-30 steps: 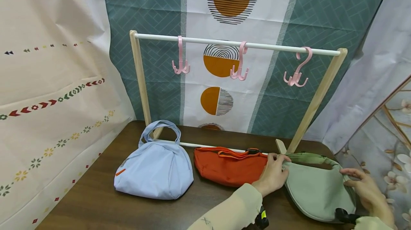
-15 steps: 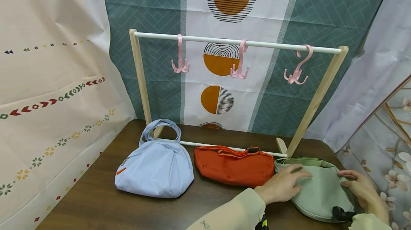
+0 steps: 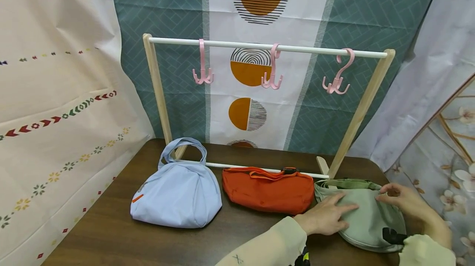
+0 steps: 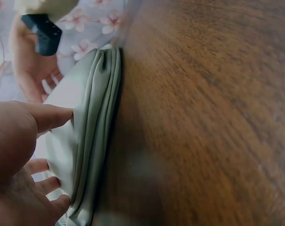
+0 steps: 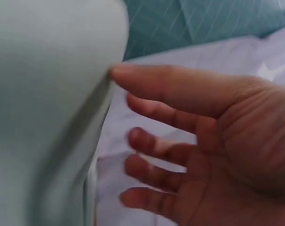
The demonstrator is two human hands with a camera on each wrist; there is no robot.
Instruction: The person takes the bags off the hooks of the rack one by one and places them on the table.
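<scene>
A sage-green shoulder bag (image 3: 365,216) lies on the right of the table, its strap folded down along the top edge. My left hand (image 3: 326,215) is over its front, fingers spread. In the left wrist view the left thumb (image 4: 55,115) reaches the bag's fabric, and the other fingertips lie close to its folded lower edge. My right hand (image 3: 406,202) is at the bag's upper right. Seen from the right wrist, the thumb (image 5: 166,87) touches the bag's edge while the other fingers extend loosely, apart from the fabric.
An orange-red waist bag (image 3: 269,191) lies left of the green bag, and a light-blue handbag (image 3: 178,196) stands farther left. Behind them rises a rack with a white rail (image 3: 237,45). Pink hooks (image 3: 272,70) hang from it. Patterned cloths surround the table (image 3: 159,245).
My left hand has let go of the green bag's upper left corner and moved down onto its front. The strap has dropped lower. My right hand has shifted slightly up and left.
</scene>
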